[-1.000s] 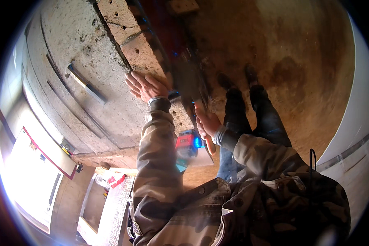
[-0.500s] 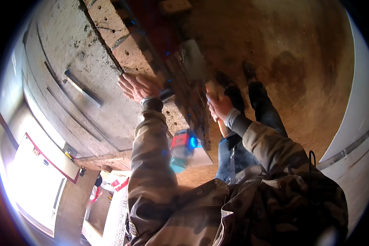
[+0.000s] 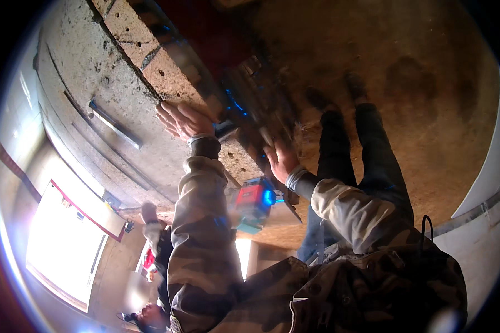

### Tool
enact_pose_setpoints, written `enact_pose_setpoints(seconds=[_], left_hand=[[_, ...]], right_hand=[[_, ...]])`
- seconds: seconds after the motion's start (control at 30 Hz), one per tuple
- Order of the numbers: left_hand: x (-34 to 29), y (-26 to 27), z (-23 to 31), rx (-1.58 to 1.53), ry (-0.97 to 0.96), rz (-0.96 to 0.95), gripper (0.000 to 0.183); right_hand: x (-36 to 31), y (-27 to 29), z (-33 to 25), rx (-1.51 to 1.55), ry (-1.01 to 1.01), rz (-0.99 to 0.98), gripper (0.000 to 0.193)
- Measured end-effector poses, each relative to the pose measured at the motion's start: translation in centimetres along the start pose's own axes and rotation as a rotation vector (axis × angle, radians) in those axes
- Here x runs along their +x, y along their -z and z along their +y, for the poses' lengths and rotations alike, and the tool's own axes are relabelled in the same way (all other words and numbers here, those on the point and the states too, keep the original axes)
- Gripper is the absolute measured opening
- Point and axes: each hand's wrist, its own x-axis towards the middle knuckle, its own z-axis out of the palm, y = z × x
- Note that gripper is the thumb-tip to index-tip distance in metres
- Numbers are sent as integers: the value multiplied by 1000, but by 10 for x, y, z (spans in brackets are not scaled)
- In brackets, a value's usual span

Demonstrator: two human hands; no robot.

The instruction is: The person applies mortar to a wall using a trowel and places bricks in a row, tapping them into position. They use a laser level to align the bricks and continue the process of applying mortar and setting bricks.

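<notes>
My left hand (image 3: 184, 120) lies with its fingers stretched out on the edge where the rough grey concrete slab (image 3: 108, 66) meets a row of pale, pitted bricks (image 3: 166, 69). My right hand (image 3: 283, 160) is closed beside the dark, rough side of the brickwork. A blurred bit of wooden handle (image 3: 266, 135) pokes out by its fingers; the rest of that tool is hidden or smeared, so its kind does not show. Between my forearms stands a red and dark laser level (image 3: 251, 194) with a bright blue light, on a teal base.
A metal bar (image 3: 115, 124) lies on the slab to the left. Another person (image 3: 153, 313) is at the lower left, near a bright window (image 3: 66, 244). Brown floor (image 3: 428, 139) spreads to the right, with a pale curved panel (image 3: 483, 183) at its edge.
My right hand has moved left and up to the brickwork, turning the wooden handle mostly out of sight. My left hand stays on the edge. Another person has come into view at lower left.
</notes>
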Motion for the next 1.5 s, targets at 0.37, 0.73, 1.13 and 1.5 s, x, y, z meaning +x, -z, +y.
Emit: enact_pose_setpoints(seconds=[0.37, 0.73, 1.13, 1.5], left_hand=[[-1, -1, 0, -12, 19, -6, 73], [-1, 2, -1, -21, 0, -12, 72], [-1, 6, 4, -39, 64, 13, 69], [1, 4, -4, -68, 24, 9, 65]], right_hand=[[-34, 4, 3, -26, 181, -136, 45], [-21, 11, 1, 330, -325, -225, 27], [-17, 33, -8, 149, -91, -218, 23], [-7, 128, -23, -31, -285, -267, 30]])
